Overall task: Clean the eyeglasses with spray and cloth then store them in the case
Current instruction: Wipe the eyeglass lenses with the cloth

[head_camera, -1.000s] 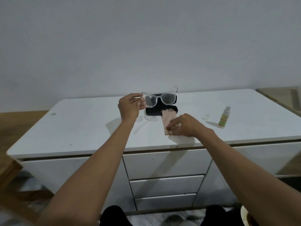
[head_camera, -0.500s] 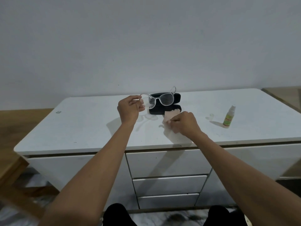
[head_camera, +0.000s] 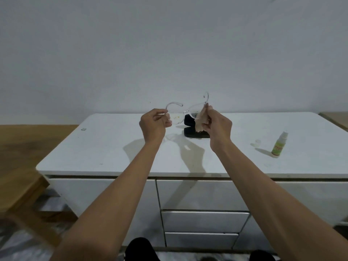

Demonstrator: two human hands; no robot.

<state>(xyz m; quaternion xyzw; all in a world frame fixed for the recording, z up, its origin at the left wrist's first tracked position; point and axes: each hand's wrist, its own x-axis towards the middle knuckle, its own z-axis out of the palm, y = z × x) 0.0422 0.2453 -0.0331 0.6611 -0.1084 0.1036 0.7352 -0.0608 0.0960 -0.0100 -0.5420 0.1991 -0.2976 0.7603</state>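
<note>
Clear-framed eyeglasses [head_camera: 190,111] are held up above the white cabinet top [head_camera: 113,147]. My left hand [head_camera: 153,125] pinches the frame at its left lens. My right hand [head_camera: 216,125] grips a beige cloth [head_camera: 201,119] and presses it against the right lens. The black glasses case [head_camera: 195,133] lies open on the top just behind and below my right hand, partly hidden by hand and cloth. A small spray bottle [head_camera: 278,146] with a green label stands upright far to the right.
The bottle's clear cap [head_camera: 256,143] lies just left of the spray bottle. The cabinet has drawers [head_camera: 203,219] below its front edge. A wooden piece of furniture [head_camera: 22,157] stands at the left. A plain wall rises behind.
My right hand has lifted the cloth off the cabinet top and brought it up to the right lens. My left hand has raised the glasses slightly.
</note>
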